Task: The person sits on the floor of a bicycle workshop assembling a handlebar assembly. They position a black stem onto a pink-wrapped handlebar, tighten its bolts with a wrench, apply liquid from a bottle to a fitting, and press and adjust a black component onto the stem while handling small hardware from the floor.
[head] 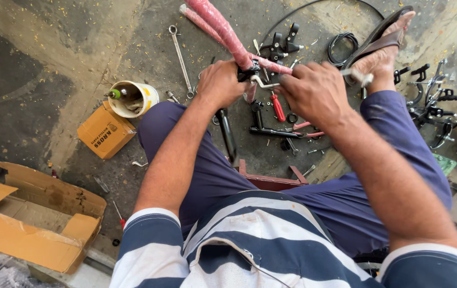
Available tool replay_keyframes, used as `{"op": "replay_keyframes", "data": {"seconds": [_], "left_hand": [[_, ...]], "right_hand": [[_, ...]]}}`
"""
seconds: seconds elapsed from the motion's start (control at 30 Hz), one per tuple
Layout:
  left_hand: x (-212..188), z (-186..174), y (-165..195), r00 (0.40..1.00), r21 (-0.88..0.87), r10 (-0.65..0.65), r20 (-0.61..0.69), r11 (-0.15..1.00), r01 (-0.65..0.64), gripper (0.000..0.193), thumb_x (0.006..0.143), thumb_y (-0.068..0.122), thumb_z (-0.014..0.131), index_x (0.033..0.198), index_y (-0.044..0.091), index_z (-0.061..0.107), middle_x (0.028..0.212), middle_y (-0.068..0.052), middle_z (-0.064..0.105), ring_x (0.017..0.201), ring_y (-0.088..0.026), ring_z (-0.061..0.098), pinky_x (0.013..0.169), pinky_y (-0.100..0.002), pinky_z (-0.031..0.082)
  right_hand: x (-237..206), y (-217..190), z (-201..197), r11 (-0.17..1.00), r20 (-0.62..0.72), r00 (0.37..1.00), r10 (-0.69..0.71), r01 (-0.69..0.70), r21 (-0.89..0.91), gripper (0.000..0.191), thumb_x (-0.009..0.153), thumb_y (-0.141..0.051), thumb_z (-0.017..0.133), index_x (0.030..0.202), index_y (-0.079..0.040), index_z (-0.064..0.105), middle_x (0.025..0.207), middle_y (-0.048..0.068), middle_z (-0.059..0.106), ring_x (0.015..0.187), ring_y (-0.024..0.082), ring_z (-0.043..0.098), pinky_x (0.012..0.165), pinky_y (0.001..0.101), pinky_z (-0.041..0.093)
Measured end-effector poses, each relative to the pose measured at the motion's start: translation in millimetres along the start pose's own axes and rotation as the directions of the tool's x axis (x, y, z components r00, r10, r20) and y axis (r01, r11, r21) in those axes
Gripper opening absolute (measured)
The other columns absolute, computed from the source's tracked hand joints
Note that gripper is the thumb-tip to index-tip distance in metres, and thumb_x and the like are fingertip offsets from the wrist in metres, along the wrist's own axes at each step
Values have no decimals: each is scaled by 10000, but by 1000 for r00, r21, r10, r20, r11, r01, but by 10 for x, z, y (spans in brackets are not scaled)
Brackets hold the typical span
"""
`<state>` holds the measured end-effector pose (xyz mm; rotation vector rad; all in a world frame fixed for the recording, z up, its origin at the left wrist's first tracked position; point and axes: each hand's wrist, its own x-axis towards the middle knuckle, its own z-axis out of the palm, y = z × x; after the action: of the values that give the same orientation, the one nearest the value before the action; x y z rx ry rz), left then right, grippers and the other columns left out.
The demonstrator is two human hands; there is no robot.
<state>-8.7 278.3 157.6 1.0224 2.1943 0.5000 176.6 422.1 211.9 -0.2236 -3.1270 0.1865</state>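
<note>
I sit on a low stool over a concrete floor. My left hand grips the junction of a bicycle frame whose tubes are wrapped in red padding. My right hand is closed around a small metal part at the same junction, beside a silver bracket. Below my hands lie a red-handled screwdriver and black bicycle parts. What my right fingers hold is mostly hidden.
A long spanner lies on the floor at the top left. A white tub and a small orange box sit left of my knee. An open cardboard box is at lower left. Black brake levers and a coiled cable lie to the right.
</note>
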Motion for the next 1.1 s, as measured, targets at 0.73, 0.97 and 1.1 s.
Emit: {"op": "replay_keyframes", "data": {"seconds": [0.73,0.97,1.1], "left_hand": [[-67,86,93,996,37,85,1,996,-85,355,818,409,781,1066,162,720,899,-142,761,865,-387,714,798,-528,538],[44,56,81,999,23,32,33,999,-33,325,843,412,764,1047,162,735,929,-117,761,923,-361,719,851,-503,532],[39,65,139,999,-1,14,34,1000,-14,336,856,390,738,1108,171,702,919,-93,773,916,-335,733,868,-497,528]], "right_hand": [[43,383,-13,992,80,996,39,-48,113,249,967,-391,749,973,-144,775,844,60,648,796,272,635,688,438,466],[-7,307,-116,993,-2,996,-87,87,86,215,886,-360,769,980,-167,770,909,18,649,894,228,615,783,413,448],[6,237,-194,978,21,986,-163,164,-125,87,876,-230,716,939,-174,738,882,-8,618,873,179,606,799,369,455]]}}
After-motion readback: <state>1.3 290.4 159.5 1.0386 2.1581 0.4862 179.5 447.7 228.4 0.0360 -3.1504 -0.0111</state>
